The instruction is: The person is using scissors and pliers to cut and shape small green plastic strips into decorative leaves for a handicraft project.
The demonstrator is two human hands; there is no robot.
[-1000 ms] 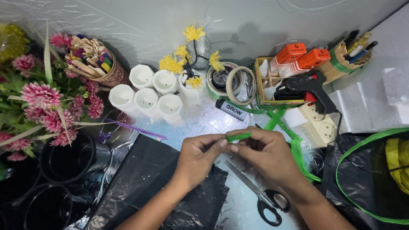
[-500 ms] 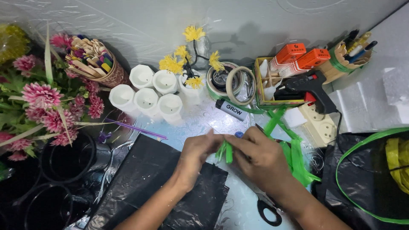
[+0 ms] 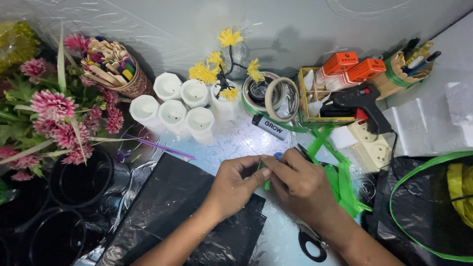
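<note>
My left hand (image 3: 237, 184) and my right hand (image 3: 300, 184) meet at the middle of the table, fingertips pinched together on a small green strip (image 3: 266, 184). Only a short piece of the strip shows below the fingers, and a blue bit (image 3: 278, 155) peeks above them. More loose green strips (image 3: 340, 180) lie just right of my right hand. Black-handled scissors (image 3: 311, 244) lie partly under my right forearm. A black plastic sheet (image 3: 172, 207) lies under my left forearm.
White cups (image 3: 172, 106) and yellow paper flowers (image 3: 219, 64) stand at the back. Tape rolls (image 3: 273, 96), a black glue gun (image 3: 359, 101), a power strip (image 3: 372, 145) and a tool holder (image 3: 404, 71) fill the right. Pink flowers (image 3: 54, 111) and black pots (image 3: 81, 180) sit left.
The green strip was held level between both hands, then turned upright; now it is almost hidden between the pinched fingertips. The hands have closed together and shifted slightly.
</note>
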